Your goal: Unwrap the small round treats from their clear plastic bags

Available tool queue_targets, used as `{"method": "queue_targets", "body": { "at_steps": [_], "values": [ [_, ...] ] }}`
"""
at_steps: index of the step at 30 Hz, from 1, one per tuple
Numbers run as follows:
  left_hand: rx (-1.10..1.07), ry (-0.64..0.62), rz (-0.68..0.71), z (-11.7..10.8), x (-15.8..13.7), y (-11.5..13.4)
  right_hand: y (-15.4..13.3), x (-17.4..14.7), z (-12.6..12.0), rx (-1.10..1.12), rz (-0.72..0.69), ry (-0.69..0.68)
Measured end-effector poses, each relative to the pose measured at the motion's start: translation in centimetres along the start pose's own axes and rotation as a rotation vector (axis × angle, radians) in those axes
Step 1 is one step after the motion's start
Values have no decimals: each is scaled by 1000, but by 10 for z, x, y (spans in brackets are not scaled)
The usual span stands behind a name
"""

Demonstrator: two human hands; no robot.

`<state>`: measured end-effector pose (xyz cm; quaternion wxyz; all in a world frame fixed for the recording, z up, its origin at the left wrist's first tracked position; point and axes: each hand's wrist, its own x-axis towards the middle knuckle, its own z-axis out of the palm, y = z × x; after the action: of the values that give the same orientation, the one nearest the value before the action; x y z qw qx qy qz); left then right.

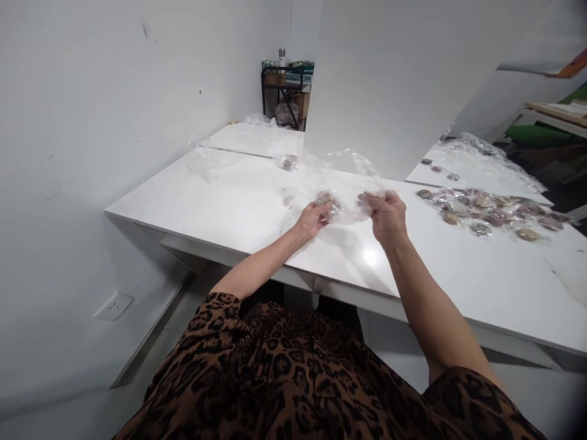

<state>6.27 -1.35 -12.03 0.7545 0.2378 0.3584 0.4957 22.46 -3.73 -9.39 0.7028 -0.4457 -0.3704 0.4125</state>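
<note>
Apparently holding a roundish film-wrapped piece [325, 198] in the left hand [314, 220], with fingers closed over its near side, between the near and far edges of the white worktop [220, 201]; impossible to tell whether resting on the surface or lifted just clear. Seemingly pinching loose clear film [355, 160] in the right hand [387, 214], with a narrow grip. Note similar wrapped pieces [495, 217] spread toward the right end, and a single wrapped piece [288, 162] near the far edge. Expect little weight, a firm core and a soft, slick skin, likely to crinkle and slide under the fingertips. Cannot judge brittleness through the glare. Best taken by the solid middle, thumb against fingers; better to pinch the limp film lightly at an edge, in case of tearing.
</note>
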Motion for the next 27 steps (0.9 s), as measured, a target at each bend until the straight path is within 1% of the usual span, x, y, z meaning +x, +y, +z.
{"method": "queue_targets", "body": {
  "at_steps": [1, 4, 6, 8, 9, 10, 12, 13, 14, 15, 16, 19, 20, 21, 22, 23, 25, 27],
  "values": [
    [-41, 17, 36, -1, 3, 6, 0, 2, -8, -4, 36, 16],
    [-175, 71, 110, -9, 11, 25, 4, 0, -36, -68, 235, 43],
    [-240, 94, 165, -17, 15, 34, 9, -4, -52, -131, 331, 64],
    [-249, 83, 216, -25, 16, 37, 11, -7, -62, -183, 333, 85],
    [-226, 64, 230, -29, 16, 36, 11, -7, -64, -212, 289, 92],
    [-190, 42, 230, -32, 14, 34, 10, -7, -63, -249, 213, 97],
    [-107, -8, 199, -35, 11, 27, 5, -4, -56, -357, 10, 77],
    [-73, -39, 176, -35, 9, 22, 2, -3, -50, -418, -73, 42],
    [-50, -75, 156, -34, 7, 18, -1, -1, -43, -473, -117, -8],
    [-38, -117, 140, -33, 5, 14, -4, 0, -35, -516, -111, -66],
    [-37, -162, 126, -31, 4, 11, -7, 2, -28, -544, -59, -121],
    [-88, -263, 91, -29, 4, 6, -11, 6, -10, -538, 204, -277],
    [-117, -274, 75, -30, 5, 5, -13, 7, -6, -514, 263, -331],
    [-146, -276, 54, -31, 6, 5, -14, 8, -3, -488, 289, -383],
    [-173, -270, 32, -33, 7, 4, -16, 9, 0, -468, 280, -425],
    [-193, -256, 3, -36, 8, 4, -18, 10, 3, -457, 239, -450],
    [-212, -213, -75, -41, 10, 4, -23, 12, 8, -468, 104, -458],
    [-226, -181, -137, -45, 10, 3, -29, 16, 15, -513, -41, -439]
  ]
}}
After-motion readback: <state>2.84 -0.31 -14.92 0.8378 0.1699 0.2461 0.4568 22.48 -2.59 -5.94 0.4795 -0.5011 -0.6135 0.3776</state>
